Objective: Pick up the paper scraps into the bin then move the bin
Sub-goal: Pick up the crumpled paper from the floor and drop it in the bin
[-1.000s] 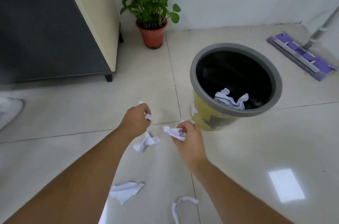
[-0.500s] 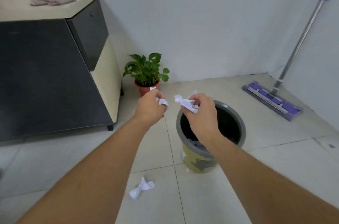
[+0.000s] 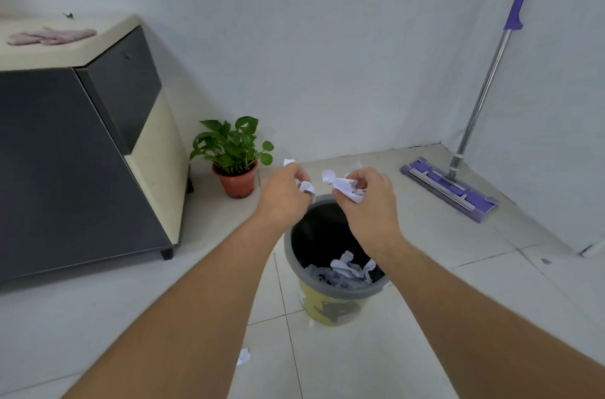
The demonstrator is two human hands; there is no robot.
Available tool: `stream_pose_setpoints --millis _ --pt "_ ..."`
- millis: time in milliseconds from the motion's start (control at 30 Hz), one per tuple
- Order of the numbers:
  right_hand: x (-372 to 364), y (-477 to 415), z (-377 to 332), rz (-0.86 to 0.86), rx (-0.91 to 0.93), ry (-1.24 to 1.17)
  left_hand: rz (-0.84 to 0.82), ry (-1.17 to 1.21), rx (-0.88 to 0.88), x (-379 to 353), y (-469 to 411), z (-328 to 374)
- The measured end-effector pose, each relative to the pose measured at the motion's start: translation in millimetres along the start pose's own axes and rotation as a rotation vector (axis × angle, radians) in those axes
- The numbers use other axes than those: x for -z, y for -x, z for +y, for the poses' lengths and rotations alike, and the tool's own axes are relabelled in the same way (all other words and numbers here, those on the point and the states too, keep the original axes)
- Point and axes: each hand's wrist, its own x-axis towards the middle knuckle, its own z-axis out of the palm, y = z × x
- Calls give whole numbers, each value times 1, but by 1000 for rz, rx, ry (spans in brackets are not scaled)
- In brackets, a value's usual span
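Observation:
A yellow bin with a grey rim stands on the tiled floor, with several crumpled paper scraps inside it. My left hand is held above the bin's far left rim, shut on a small white paper scrap. Above the bin's opening my right hand is shut on a larger crumpled paper scrap. One more scrap lies on the floor, left of the bin and between my forearms.
A potted green plant stands against the wall behind the bin. A dark and cream cabinet with a pink cloth on top fills the left. A purple flat mop leans in the right corner.
Both hands have risen from the floor with their scraps and now hang over the bin. My view has lifted, so the floor scraps have dropped mostly out of sight.

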Motion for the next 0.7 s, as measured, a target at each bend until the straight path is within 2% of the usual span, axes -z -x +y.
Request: stream_pose_setpoints --millis 333,533,700 --pt "0 -4 36 34 -71 77 -70 -12 60 -25 1 -16" --pt "0 -13 67 -115 -320 245 -305 -87 105 -45 -1 -24" --pt "-9 -11 81 -148 -294 230 -369 -116 91 -53 -2 -30"
